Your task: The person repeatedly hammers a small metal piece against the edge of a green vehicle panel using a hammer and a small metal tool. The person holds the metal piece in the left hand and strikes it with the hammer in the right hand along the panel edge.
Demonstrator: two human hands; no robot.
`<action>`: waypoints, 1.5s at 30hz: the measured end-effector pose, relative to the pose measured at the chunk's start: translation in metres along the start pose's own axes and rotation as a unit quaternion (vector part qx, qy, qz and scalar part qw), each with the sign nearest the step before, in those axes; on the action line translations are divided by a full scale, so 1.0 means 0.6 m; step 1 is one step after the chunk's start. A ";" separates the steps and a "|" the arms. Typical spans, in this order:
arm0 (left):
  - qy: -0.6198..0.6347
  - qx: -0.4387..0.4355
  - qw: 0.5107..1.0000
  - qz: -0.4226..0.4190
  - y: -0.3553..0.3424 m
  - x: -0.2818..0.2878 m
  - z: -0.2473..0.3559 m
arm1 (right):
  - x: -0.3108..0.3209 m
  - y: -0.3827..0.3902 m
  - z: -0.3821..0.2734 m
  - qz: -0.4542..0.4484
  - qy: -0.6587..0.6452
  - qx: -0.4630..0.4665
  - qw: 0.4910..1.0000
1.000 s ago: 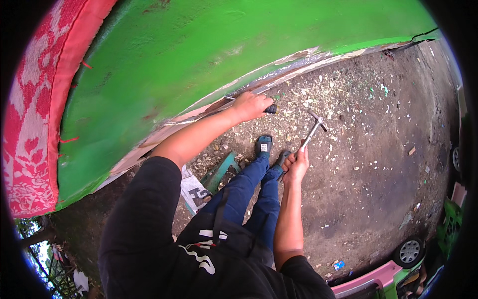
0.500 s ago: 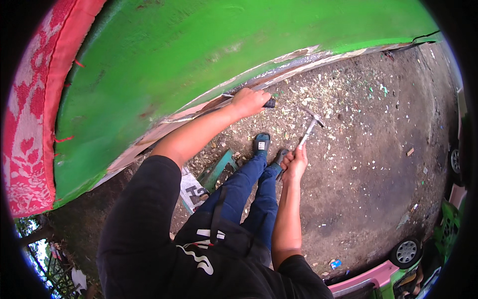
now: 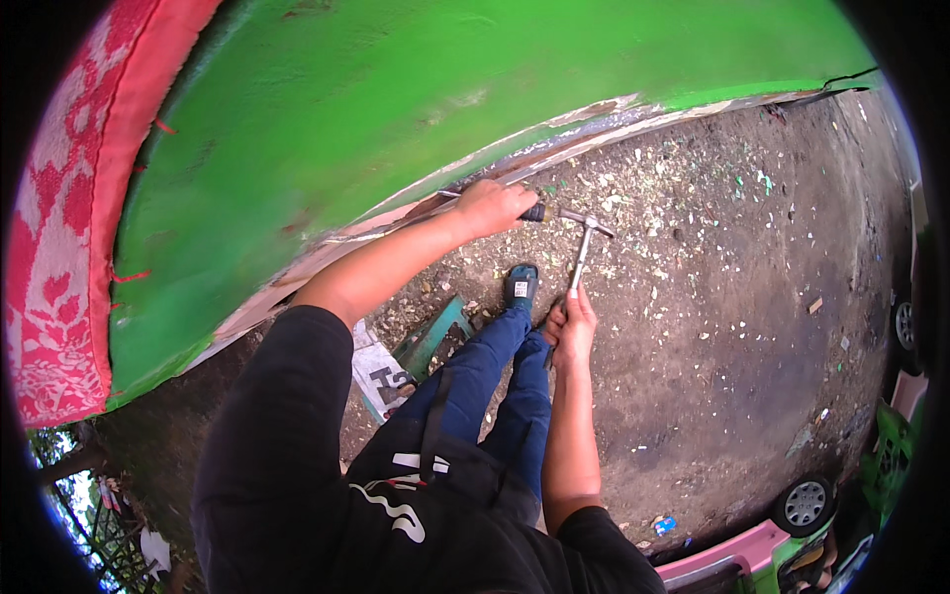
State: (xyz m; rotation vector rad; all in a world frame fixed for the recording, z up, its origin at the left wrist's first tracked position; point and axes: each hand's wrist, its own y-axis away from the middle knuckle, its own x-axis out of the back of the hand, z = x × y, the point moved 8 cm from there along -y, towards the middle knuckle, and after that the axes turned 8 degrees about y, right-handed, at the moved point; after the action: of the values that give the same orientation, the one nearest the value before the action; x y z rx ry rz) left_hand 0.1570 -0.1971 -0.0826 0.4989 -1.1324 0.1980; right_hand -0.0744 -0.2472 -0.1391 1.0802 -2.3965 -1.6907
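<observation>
While the left hand point(image 3: 492, 207) is closed firmly around a dark-handled tool point(image 3: 535, 212), the right hand point(image 3: 574, 327) grips a metal hammer point(image 3: 582, 259) by its shaft. The tool lies along the chipped lower edge of a large green panel point(image 3: 396, 109), its thin metal shank coming out of the fist toward that edge; the very tip is too small to make out clearly. The hammer's head is just beside the butt of the tool's handle, though whether they touch cannot be told. Below the panel's edge, pale chips point(image 3: 658, 183) are strewn over the bare ground point(image 3: 693, 366). A green angular piece point(image 3: 430, 342) and a white printed sheet point(image 3: 380, 374) rest on the ground beside the person's legs point(image 3: 465, 386). A pink patterned cloth point(image 3: 69, 228) hangs along the panel's left edge.
</observation>
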 end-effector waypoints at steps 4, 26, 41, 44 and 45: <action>-0.004 -0.027 1.000 0.001 0.012 -0.003 0.009 | 0.009 0.013 -0.008 0.045 -0.053 0.027 0.997; 0.013 -0.031 0.999 0.009 0.050 0.000 -0.004 | -0.002 0.024 -0.004 -0.007 0.056 0.013 0.998; 0.022 -0.132 0.986 0.096 0.048 0.018 0.034 | 0.044 0.028 -0.020 0.010 0.009 0.038 0.999; 0.022 -0.144 0.982 0.118 0.051 0.027 0.037 | 0.042 0.030 -0.012 0.014 0.015 0.029 0.999; 0.019 -0.147 0.982 0.119 0.053 0.028 0.038 | 0.041 0.031 -0.010 0.017 0.017 0.026 0.999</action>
State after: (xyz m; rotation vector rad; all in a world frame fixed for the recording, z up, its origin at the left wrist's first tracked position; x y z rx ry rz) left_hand 0.1327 -0.1820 -0.0511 0.0974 -1.1602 0.2416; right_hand -0.1004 -0.2619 -0.1302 1.0610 -2.4353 -1.5956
